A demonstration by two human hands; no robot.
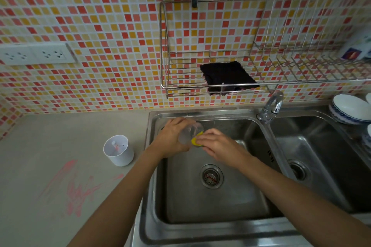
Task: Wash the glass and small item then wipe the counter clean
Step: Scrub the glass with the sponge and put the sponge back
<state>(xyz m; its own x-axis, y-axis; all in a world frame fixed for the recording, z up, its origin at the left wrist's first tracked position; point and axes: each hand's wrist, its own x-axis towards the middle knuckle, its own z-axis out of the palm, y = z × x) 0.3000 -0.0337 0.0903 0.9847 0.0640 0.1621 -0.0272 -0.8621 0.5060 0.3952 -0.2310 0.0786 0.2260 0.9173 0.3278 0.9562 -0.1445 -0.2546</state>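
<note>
Over the left sink basin (220,202), my left hand (172,136) grips a clear glass (192,131) tilted on its side, mouth toward the right. My right hand (218,144) presses a yellow sponge (195,140) against the glass's rim. A small white cup (118,150) with something pinkish inside stands on the grey counter (60,146), left of the sink. Pink smeared marks (76,188) streak the counter in front of that cup.
A faucet (271,106) sits between the two basins. A wire rack (261,46) on the tiled wall holds a dark cloth (228,77). White bowls (351,109) are stacked at the far right. A wall socket (36,54) is at the left.
</note>
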